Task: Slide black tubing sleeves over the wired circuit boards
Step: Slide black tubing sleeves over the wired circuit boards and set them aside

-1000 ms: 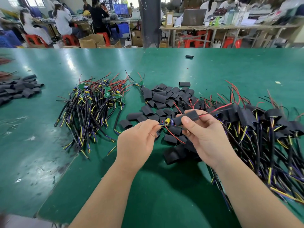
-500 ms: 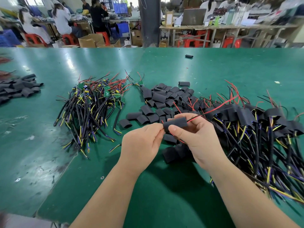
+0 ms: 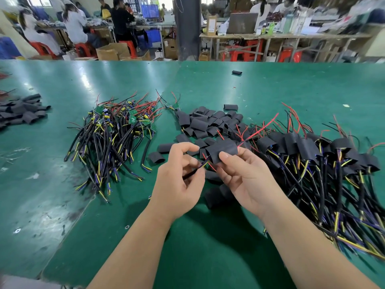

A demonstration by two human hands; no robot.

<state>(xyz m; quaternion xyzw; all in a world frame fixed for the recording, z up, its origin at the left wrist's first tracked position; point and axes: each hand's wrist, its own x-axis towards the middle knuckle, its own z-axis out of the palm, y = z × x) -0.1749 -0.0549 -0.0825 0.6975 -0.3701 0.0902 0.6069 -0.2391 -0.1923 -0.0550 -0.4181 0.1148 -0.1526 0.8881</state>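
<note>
My right hand point(image 3: 243, 176) pinches a black tubing sleeve point(image 3: 224, 150) that covers a circuit board; red wires stick out of its right end. My left hand point(image 3: 179, 180) pinches the black cable point(image 3: 192, 173) that leaves the sleeve's lower left end, with yellow and blue leads showing. A pile of unsleeved wired boards point(image 3: 112, 132) lies to the left. Loose black sleeves point(image 3: 208, 124) are heaped in the middle. Sleeved boards with their cables point(image 3: 325, 161) are piled on the right.
The green table point(image 3: 208, 247) stretches far ahead. Another heap of black sleeves point(image 3: 20, 111) lies at the far left edge, and one stray sleeve point(image 3: 237, 72) lies far back. People work at benches beyond the table.
The sleeve has slid left over the board, which showed a second ago and is now hidden. My left hand has shifted from the board onto the cable below the sleeve.
</note>
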